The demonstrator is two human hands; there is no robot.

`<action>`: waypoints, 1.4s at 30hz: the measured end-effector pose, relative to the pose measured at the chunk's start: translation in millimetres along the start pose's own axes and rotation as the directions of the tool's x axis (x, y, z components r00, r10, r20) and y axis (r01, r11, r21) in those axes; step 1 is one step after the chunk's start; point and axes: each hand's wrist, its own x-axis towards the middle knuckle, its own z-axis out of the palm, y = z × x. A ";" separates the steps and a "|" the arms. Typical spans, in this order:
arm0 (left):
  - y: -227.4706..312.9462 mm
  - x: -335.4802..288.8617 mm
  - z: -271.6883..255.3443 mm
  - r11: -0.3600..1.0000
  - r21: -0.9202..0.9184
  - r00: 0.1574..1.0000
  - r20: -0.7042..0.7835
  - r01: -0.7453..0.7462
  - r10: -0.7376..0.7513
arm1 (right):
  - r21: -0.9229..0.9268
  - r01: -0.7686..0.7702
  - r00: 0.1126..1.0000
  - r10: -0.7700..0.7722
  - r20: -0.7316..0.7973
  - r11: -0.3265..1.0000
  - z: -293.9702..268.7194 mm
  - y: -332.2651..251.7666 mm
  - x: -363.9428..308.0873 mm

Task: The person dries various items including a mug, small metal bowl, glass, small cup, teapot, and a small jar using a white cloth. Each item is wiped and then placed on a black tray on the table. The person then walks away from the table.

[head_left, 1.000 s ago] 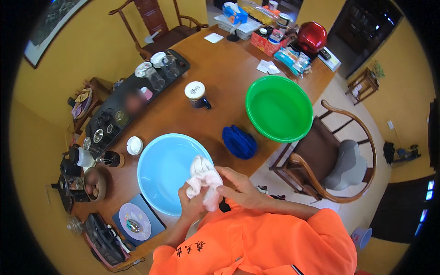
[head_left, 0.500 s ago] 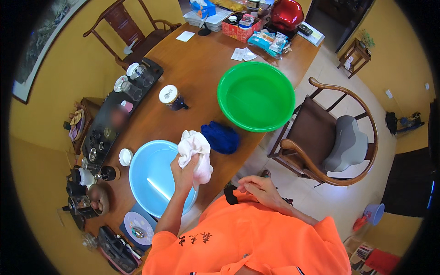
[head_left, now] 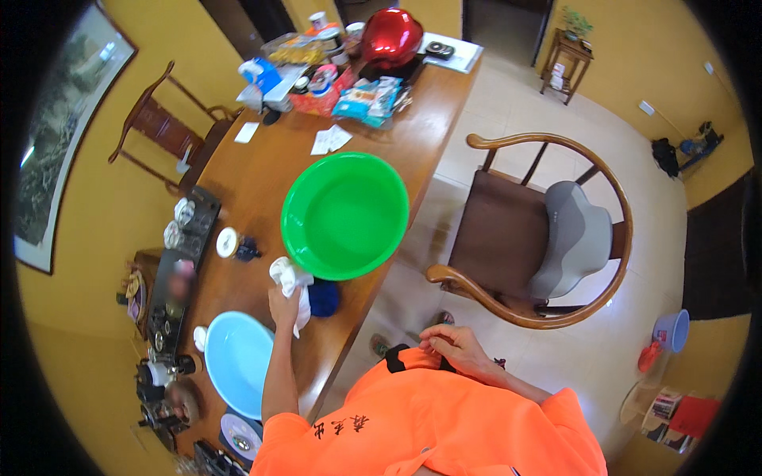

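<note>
My left hand (head_left: 283,305) is closed round a crumpled white cloth (head_left: 290,279), part of which hangs down below the fingers. Beside it on the table lies a dark blue cloth (head_left: 324,299), partly covered by the white one. A green basin (head_left: 346,264) stands just beyond, its near rim close to the cloth. The light blue basin (head_left: 230,349) sits nearer me, left of my forearm. My right hand (head_left: 456,347) hovers in front of my orange shirt, fingers loosely bent and holding nothing that I can see.
A lidded mug (head_left: 235,244) stands left of the green basin. A dark tea tray (head_left: 176,274) with glassware runs along the table's left edge. Packets (head_left: 369,103) and a red rounded object (head_left: 391,38) crowd the far end. A wooden armchair (head_left: 508,230) with a grey cushion stands right.
My left hand has carried the white cloth from beside the light blue basin away from me, to the blue cloth and green basin. My view has turned right; my right hand stays by my body.
</note>
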 end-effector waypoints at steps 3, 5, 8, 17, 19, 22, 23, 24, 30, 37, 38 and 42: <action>-4.7 10.3 14.8 0.993 0.020 0.990 0.083 0.116 -0.117 | 0.000 -0.016 0.999 0.016 -0.048 1.000 -27.5 -0.6 -6.7; -7.1 12.0 12.5 0.991 0.051 0.986 0.103 0.126 -0.130 | 0.011 -0.032 0.996 0.033 -0.087 0.999 -41.9 -6.7 -13.1; 13.7 1.5 6.5 0.989 0.145 0.997 -0.079 0.034 -0.022 | 0.048 -0.051 0.987 0.058 -0.149 0.998 -56.6 -3.1 -19.1; 24.0 -19.6 -127.3 0.962 -0.269 0.786 -0.603 -0.040 -0.136 | 0.132 -0.060 0.989 0.077 -0.125 0.989 -54.0 17.1 0.3; 6.4 -32.0 -157.8 0.902 -0.421 0.722 -0.653 -0.097 -0.227 | 0.048 -0.013 0.997 0.017 -0.074 0.999 -45.4 13.7 9.6; -15.6 -68.1 -192.8 0.939 -0.343 0.706 -0.666 -0.004 -0.240 | -0.011 -0.060 0.998 0.060 0.014 0.998 -26.3 9.9 25.7; -38.2 -83.1 -201.9 0.970 -0.234 0.713 -0.670 0.062 -0.207 | -0.042 -0.051 0.998 0.053 0.046 0.998 -20.5 10.7 30.4; -84.2 -95.7 -199.0 0.989 -0.136 0.708 -0.693 0.060 -0.138 | -0.071 -0.040 0.996 0.046 0.080 0.997 -14.7 11.0 34.7; -96.1 -120.2 -173.6 0.940 0.083 0.831 -0.498 0.329 -0.247 | -0.156 -0.039 0.991 0.058 0.120 0.987 15.9 4.4 43.7; -50.5 -89.0 -185.4 0.838 0.428 0.930 -0.290 0.338 -0.227 | -0.062 -0.107 0.994 0.105 -0.032 0.992 23.6 17.4 21.9; -31.5 -77.6 -188.0 0.855 0.425 0.944 -0.268 0.296 -0.193 | -0.078 -0.102 0.994 0.099 -0.041 0.992 25.2 14.9 16.7; 62.3 -55.1 -166.9 0.953 0.042 0.874 -0.388 -0.299 0.291 | -0.144 -0.071 0.988 0.050 -0.143 0.987 21.4 4.3 -10.0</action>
